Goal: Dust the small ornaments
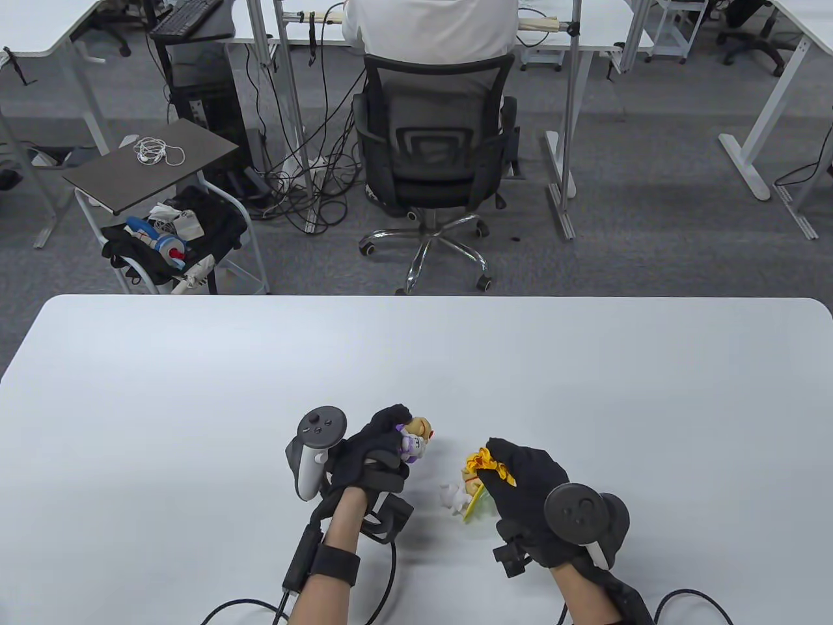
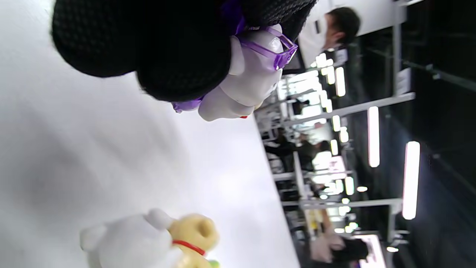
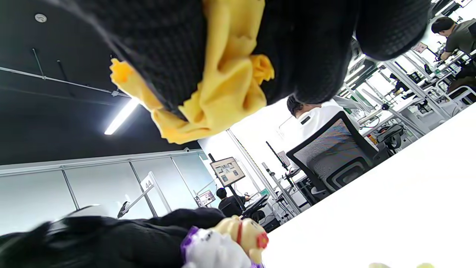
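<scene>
Bunching a crumpled yellow dusting cloth [image 1: 491,467] in its closed fingers, the right hand [image 1: 530,495] sits nearest, the white-and-yellow toy figurine [image 1: 459,493] standing on the white table [image 1: 195,390] just at its nine o'clock. Farther, at ten o'clock, the left hand [image 1: 371,456] grips a small purple-and-white figurine [image 1: 414,439] with curled fingers, raised off the table, well apart from the cloth.

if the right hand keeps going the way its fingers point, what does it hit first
Probably the left hand and the purple-and-white figurine it holds. The right hand, bunching a yellow cloth, points up-left; heights are unclear.
</scene>
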The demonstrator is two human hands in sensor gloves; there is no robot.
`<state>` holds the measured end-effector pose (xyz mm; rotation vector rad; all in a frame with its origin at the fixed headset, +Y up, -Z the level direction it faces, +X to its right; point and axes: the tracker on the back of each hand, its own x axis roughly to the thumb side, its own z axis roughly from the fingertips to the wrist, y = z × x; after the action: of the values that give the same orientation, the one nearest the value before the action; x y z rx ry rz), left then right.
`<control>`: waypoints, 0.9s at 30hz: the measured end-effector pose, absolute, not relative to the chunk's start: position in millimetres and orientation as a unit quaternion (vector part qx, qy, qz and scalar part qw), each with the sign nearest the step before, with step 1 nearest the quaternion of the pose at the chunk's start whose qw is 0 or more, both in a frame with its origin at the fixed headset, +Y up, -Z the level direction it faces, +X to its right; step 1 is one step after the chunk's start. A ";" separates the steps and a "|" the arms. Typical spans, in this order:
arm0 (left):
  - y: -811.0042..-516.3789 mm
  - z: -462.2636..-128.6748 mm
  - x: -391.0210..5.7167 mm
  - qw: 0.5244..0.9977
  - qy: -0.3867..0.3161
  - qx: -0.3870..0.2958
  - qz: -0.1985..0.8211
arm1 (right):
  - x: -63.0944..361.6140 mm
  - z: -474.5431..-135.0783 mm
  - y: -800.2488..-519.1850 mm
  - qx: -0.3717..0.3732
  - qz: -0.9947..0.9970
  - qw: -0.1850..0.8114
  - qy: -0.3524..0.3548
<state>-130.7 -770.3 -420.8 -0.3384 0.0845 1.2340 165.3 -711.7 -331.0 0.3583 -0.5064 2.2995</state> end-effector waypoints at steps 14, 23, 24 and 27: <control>-793.4 -457.7 -135.5 0.813 0.081 -0.217 0.534 | 180.3 -344.3 -723.6 0.101 0.899 0.392 -0.169; -781.9 -455.1 -144.7 0.888 0.113 -0.141 0.423 | 182.0 -344.2 -725.6 0.096 0.901 0.387 -0.171; -783.1 -454.4 -145.7 0.886 0.115 -0.140 0.427 | 182.0 -344.2 -725.8 0.096 0.901 0.386 -0.171; -787.4 -450.8 -150.0 0.872 0.121 -0.144 0.452 | 181.5 -344.5 -726.2 0.096 0.902 0.385 -0.169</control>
<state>-150.0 -787.4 -450.8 -0.3000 0.2525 0.9437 181.5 -726.2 -344.5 0.2450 -0.4314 2.2976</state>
